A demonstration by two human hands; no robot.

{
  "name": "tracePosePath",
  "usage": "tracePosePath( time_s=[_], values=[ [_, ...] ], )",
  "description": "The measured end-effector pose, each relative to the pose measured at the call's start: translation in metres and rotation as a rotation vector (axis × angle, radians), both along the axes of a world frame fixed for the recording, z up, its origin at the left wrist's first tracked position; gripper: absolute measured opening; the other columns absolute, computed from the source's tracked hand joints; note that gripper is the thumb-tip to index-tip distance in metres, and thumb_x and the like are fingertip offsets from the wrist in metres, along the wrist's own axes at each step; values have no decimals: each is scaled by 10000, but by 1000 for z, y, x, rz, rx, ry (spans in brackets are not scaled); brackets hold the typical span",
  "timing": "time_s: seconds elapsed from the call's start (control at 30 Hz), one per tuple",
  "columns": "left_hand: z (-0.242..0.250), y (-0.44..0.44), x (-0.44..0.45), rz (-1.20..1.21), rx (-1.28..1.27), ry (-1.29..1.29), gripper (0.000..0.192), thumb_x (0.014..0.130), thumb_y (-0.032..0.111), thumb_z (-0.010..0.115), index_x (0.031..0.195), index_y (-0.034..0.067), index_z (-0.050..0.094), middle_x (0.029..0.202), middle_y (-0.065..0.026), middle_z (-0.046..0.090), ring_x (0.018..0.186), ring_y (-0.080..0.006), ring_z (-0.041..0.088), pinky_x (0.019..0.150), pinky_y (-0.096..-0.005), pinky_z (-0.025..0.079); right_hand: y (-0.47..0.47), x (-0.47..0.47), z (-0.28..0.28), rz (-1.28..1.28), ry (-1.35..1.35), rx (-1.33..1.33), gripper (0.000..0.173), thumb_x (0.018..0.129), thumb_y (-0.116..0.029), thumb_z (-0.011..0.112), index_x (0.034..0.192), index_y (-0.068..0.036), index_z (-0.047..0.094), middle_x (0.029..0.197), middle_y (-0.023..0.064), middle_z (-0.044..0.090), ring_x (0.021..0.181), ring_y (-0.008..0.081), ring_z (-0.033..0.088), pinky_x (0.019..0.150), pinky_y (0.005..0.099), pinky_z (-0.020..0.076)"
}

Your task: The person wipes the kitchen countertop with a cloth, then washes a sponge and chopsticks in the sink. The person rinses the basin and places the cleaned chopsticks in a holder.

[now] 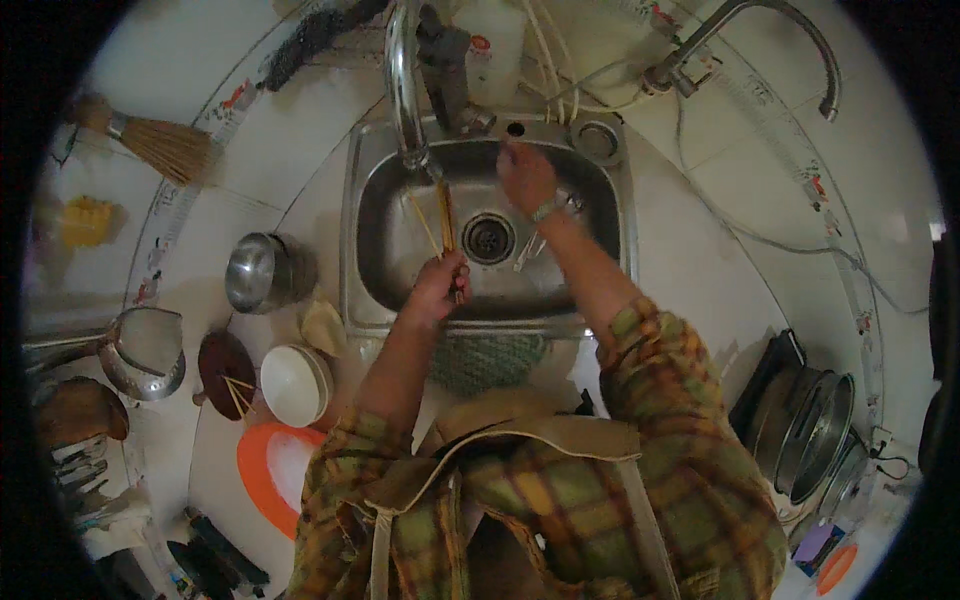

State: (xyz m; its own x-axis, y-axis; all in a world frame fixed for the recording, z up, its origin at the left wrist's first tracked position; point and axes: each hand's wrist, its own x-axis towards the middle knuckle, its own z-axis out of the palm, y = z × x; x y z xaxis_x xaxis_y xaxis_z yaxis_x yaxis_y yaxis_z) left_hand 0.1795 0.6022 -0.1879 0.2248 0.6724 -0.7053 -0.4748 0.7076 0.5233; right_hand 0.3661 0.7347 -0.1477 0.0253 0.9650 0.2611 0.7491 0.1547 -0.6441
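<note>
My left hand is closed on a bundle of wooden chopsticks over the near left part of the steel sink. Their far ends point up under the spout of the chrome faucet, and one pale stick slants apart to the left. My right hand, blurred, is over the far right part of the basin, near the sink's back rim; its fingers are too unclear to tell whether they hold anything. Metal utensils lie in the basin beneath my right wrist, right of the drain.
Left of the sink are a steel pot, white bowls, a brown lid with sticks on it and an orange-rimmed plate. Pans stand at the right. A second faucet rises at the back right.
</note>
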Motion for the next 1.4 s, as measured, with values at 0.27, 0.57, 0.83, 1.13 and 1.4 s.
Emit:
tracePosePath(
  time_s=[0.27,0.57,0.83,1.13,1.4],
  values=[
    [1,18,-7,-28,72,24,166,934,176,571,962,24,631,804,-53,636,642,-120,586,509,-260,480,18,-20,74,410,-633,210,396,791,-118,578,1186,-96,595,1128,99,627,1063,276,583,901,473,433],
    [-6,40,22,50,27,-127,146,904,135,593,967,11,636,792,-49,622,616,-109,556,531,-231,489,-6,-16,41,505,-793,308,473,809,-148,591,1280,-115,554,1378,72,491,1333,261,392,1109,500,268],
    [-42,61,45,-13,50,-22,153,913,185,563,886,41,607,734,-82,602,524,-177,538,437,-309,454,-48,22,-60,143,198,-440,309,876,-225,609,1125,-43,589,1028,159,645,847,283,647,767,417,516],
    [-29,44,36,-699,449,956,414,948,453,459,1046,75,597,748,-74,610,527,-194,573,457,-384,464,-58,-37,-138,-149,1565,-971,313,916,-338,594,907,-25,608,771,83,634,707,225,632,623,374,522],
    [25,18,-18,-289,258,573,214,951,234,524,1121,119,583,809,-31,597,582,-83,528,461,-241,435,-46,-99,-145,128,1345,-1198,294,903,-355,571,848,-71,628,737,81,641,523,214,580,425,311,469]
  ],
)
